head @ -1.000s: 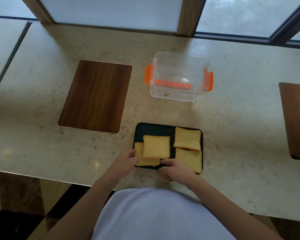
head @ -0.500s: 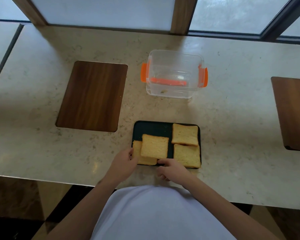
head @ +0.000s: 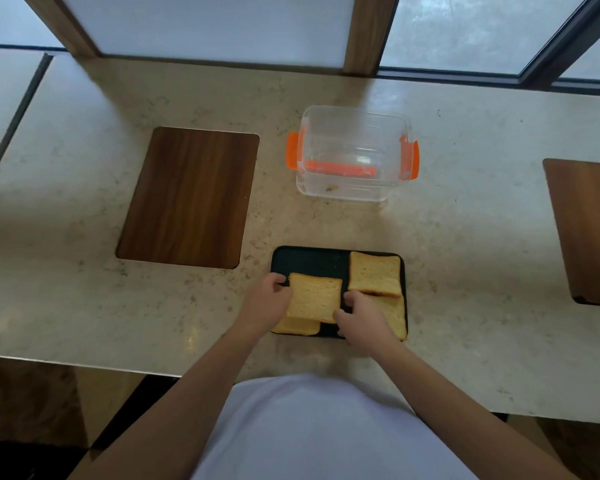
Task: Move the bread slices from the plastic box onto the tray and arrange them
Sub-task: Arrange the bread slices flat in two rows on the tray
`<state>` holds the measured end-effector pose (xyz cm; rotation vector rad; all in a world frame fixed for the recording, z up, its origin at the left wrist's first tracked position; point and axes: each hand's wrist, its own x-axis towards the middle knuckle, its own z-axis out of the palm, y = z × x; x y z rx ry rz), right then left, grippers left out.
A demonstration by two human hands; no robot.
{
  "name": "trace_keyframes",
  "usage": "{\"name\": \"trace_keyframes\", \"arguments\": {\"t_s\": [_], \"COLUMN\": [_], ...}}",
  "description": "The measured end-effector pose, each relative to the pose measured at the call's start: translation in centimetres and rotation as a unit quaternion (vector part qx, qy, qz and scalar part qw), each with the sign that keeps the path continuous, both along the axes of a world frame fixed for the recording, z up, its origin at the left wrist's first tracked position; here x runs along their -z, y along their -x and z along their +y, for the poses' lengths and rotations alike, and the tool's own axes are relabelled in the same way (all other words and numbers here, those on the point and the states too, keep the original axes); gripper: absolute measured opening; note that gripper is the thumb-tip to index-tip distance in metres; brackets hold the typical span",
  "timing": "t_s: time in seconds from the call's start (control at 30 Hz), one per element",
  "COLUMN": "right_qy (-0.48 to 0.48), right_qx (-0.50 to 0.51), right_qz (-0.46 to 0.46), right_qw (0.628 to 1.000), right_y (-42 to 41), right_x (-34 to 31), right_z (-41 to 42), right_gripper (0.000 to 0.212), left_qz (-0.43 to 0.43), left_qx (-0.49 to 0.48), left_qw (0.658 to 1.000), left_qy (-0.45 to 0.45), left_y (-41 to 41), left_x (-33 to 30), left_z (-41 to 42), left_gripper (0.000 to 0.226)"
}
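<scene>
Our left hand and right hand pinch the top bread slice between them, at the tray's seven o'clock. The plastic box sits at twelve o'clock, unlabelled.

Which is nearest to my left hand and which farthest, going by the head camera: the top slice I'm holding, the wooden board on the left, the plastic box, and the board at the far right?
From the left hand:
1. Top slice, touching the fingers.
2. Left wooden board, up-left. The plastic box, up-right, is too close to rank against it.
3. Right board, farthest, at the counter's right edge.
</scene>
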<state>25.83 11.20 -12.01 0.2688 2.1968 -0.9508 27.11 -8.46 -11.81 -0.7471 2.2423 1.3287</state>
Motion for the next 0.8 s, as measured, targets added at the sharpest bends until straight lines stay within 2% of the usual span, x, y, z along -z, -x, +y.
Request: {"name": "trace_keyframes", "arguments": {"t_s": [0.07,0.13,0.27,0.47,0.8], "right_qy": [-0.002,-0.010,-0.004,0.030,0.056], "right_qx": [-0.004,-0.003,0.002,-0.001,0.006], "right_qz": [-0.029,-0.038,-0.023,-0.004,0.018], "right_qw": [1.000,0.999,1.000,1.000,0.998], "right_y": [0.7,1.3,2.4,4.8,6.8], "right_x": [-0.1,-0.1,-0.2,-0.4,0.1], "right_z": [-0.9,-1.4,-1.7,-2.2,-3.4], "right_gripper": [0.034,0.041,0.046,0.057,0.062], "left_qz": [-0.007,-0.004,0.007,0.020,0.051], "left_qx": [-0.004,0.009,0.023,-0.020,0.012], "left_qw": [1.000,1.000,1.000,0.999,0.998], "left_qy": [0.012,0.026,0.013,-0.031,-0.021], "left_y": [0.9,1.4,2.0,3.4,4.5], "left_x": [0.0,0.0,-0.2,-0.5,0.1], "left_z": [0.6,0.8,0.8,-0.2,-1.3], "left_gripper": [0.044,0.044,0.047,0.047,0.046]}}
